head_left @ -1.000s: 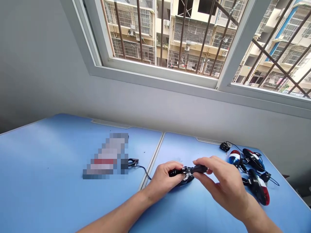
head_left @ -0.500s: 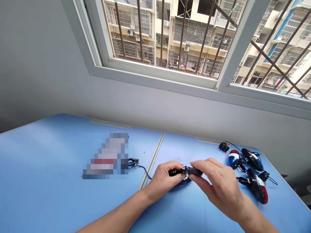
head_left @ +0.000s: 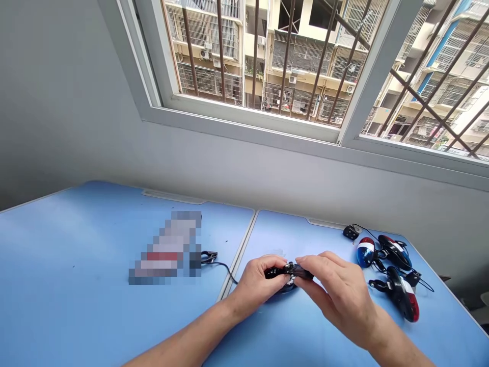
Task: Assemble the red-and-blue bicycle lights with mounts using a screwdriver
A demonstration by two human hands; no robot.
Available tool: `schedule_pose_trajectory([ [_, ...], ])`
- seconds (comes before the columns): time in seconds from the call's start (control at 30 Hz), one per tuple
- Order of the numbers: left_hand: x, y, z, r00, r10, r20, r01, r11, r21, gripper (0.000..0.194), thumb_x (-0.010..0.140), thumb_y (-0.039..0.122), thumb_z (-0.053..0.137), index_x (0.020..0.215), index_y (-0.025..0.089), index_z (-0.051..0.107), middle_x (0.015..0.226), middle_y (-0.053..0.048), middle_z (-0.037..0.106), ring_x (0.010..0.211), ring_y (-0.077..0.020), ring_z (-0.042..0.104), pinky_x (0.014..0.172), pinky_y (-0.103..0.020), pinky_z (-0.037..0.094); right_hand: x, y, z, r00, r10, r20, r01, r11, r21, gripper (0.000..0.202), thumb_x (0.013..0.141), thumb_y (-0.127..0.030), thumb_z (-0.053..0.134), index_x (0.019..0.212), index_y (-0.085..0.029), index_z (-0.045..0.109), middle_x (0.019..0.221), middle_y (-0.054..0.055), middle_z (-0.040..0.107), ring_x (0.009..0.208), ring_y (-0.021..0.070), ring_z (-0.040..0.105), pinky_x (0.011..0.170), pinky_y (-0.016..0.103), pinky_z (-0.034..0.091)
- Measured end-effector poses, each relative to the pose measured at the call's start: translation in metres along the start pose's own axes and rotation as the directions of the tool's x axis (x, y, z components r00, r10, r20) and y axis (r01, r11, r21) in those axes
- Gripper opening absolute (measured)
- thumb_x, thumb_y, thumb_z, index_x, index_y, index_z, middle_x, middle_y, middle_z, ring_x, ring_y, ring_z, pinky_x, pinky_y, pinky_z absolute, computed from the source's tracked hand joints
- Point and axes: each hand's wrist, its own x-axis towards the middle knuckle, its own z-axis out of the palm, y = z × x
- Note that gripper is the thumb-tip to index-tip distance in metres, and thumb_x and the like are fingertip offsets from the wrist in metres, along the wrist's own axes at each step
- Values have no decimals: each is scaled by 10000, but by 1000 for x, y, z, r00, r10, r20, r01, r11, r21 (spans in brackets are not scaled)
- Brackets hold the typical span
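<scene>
Low over the blue table, my left hand [head_left: 254, 282] pinches a black clamp-like bracket [head_left: 273, 272] between thumb and fingers. A dark rounded body [head_left: 286, 289] shows under the bracket, mostly covered by my hands. Meeting my left hand from the right, my right hand [head_left: 336, 285] is closed on a dark, smooth handle-like piece [head_left: 304, 271] that lies against the bracket's small metal parts [head_left: 291, 268]. Its exact kind cannot be made out. A black cable [head_left: 225, 264] runs from the left and passes out of sight behind my left hand.
At the right, several red, white and blue bicycle siren lights [head_left: 405, 293] lie with black brackets and wires. Behind them sits a small black button box [head_left: 350, 232]. A pixelated flat object [head_left: 168, 250] and a black clip [head_left: 209, 257] lie left of the table seam [head_left: 246, 239].
My right hand and the dark piece have shifted slightly left. My left hand keeps its grip on the bracket. The whole view has moved a little.
</scene>
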Motion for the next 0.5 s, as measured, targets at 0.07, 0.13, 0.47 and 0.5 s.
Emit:
schedule_pose_trajectory([
  [0.07, 0, 1, 0, 1000, 4, -2, -4, 1000, 4, 104, 675, 164, 585, 680, 183, 687, 742, -13, 665, 778, -193, 601, 716, -261, 457, -1, 2, 2, 1000, 9, -14, -9, 1000, 29, 181, 900, -117, 505, 1059, -201, 526, 709, 19, 679, 540, 138, 568, 505, 238, 466],
  [0.13, 0, 2, 0, 1000, 4, -2, -4, 1000, 14, 94, 693, 202, 592, 673, 186, 682, 743, -13, 666, 736, -180, 586, 681, -254, 451, -3, 5, 4, 999, 18, -44, -17, 999, 36, 224, 904, -125, 495, 1111, -208, 516, 725, 21, 679, 563, 139, 586, 531, 242, 479],
  [0.47, 0, 3, -1, 1000, -15, 22, 15, 1000, -4, 108, 705, 218, 600, 717, 181, 701, 816, -30, 696, 801, -205, 608, 737, -274, 461, -7, 11, 1, 998, 65, 1, -65, 993, 98, 373, 904, -110, 494, 1265, -192, 446, 978, 104, 672, 788, 172, 640, 633, 273, 549],
  [0.5, -1, 3, -1, 1000, -22, 22, 22, 1000, -6, 107, 705, 213, 598, 715, 182, 700, 822, -31, 698, 800, -205, 610, 734, -273, 463, -7, 11, -2, 997, 70, 27, -72, 991, 111, 404, 903, -91, 477, 1292, -191, 428, 1044, 117, 656, 867, 180, 640, 684, 284, 559],
])
